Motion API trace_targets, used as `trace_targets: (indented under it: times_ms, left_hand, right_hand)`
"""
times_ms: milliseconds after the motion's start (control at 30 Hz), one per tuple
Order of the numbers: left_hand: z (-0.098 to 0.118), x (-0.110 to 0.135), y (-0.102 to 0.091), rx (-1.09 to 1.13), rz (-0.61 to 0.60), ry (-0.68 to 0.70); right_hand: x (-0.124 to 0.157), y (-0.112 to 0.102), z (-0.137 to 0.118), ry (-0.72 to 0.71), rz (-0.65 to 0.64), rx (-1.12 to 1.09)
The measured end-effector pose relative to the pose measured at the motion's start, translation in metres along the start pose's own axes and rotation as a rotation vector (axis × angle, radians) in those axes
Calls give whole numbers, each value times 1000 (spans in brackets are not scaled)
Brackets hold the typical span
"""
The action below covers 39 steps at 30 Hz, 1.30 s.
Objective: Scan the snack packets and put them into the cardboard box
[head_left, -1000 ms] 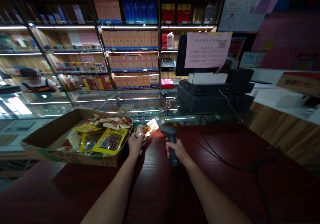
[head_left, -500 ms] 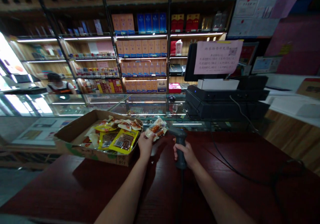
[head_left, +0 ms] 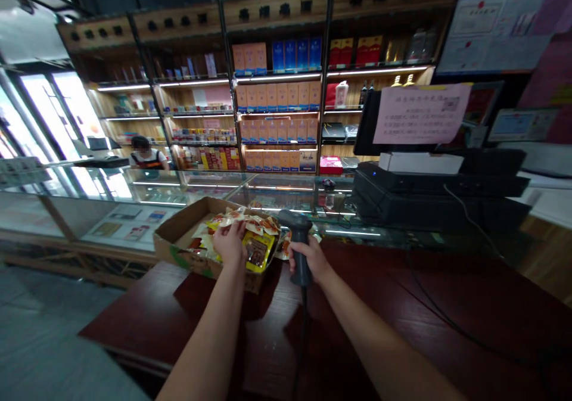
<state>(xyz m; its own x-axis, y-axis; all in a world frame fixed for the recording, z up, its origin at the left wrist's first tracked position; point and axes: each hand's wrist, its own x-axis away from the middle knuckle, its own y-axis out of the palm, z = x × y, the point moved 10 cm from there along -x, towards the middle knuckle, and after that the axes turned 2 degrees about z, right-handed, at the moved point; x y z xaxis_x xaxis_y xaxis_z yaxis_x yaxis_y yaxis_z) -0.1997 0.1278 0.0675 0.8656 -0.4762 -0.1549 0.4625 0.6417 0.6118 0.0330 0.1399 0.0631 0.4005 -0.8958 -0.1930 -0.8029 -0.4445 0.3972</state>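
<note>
Shop shelves (head_left: 277,94) rise beyond a dark red wooden tabletop (head_left: 402,305), with a cardboard box (head_left: 172,249) of snack packets (head_left: 258,249) near its far edge. The left hand (head_left: 230,244) is over the packets at the box's near side, though whether its grip pinches one cannot be told. The right hand (head_left: 310,261), just beside the box, has its grip closed around a black barcode scanner (head_left: 300,261).

Cardboard box (head_left: 196,265) on apparently wooden counter (head_left: 402,294)

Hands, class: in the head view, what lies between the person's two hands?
The head view shows a yellow snack packet in a cardboard box, between the left hand and the right hand.
</note>
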Motion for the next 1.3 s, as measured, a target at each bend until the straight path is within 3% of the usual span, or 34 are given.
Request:
trace_targets:
  times_ms: [133, 233, 333, 467, 533, 700, 833, 967, 1100, 1300]
  left_hand:
    - [4, 5, -7, 103, 18, 1]
    - [8, 23, -3, 57, -19, 85]
    - [-5, 50, 20, -146, -218, 131]
    - [-58, 97, 62, -530, -608, 140]
    - [-84, 112, 71, -744, -691, 193]
    - [-142, 116, 66, -1223, -730, 211]
    - [-160, 114, 63, -1317, -838, 259]
    - [-157, 117, 64, -1303, -882, 340]
    - [-153, 112, 60, -1265, -777, 372]
    - [-175, 97, 48, -1026, -719, 109]
  right_hand:
    - [-4, 19, 3, -10, -47, 16]
    - [-2, 13, 3, 2, -27, 15]
    - [5, -10, 2, 10, 48, 9]
    - [18, -54, 3, 18, 165, 32]
    - [25, -79, 3, 22, 207, 54]
    - [43, -140, 8, 12, 305, 50]
    - [53, -170, 20, 30, 361, 30]
    - [54, -174, 31, 74, 362, 44]
    - [54, -166, 33, 88, 334, 60]
    - [54, -166, 36, 105, 338, 78]
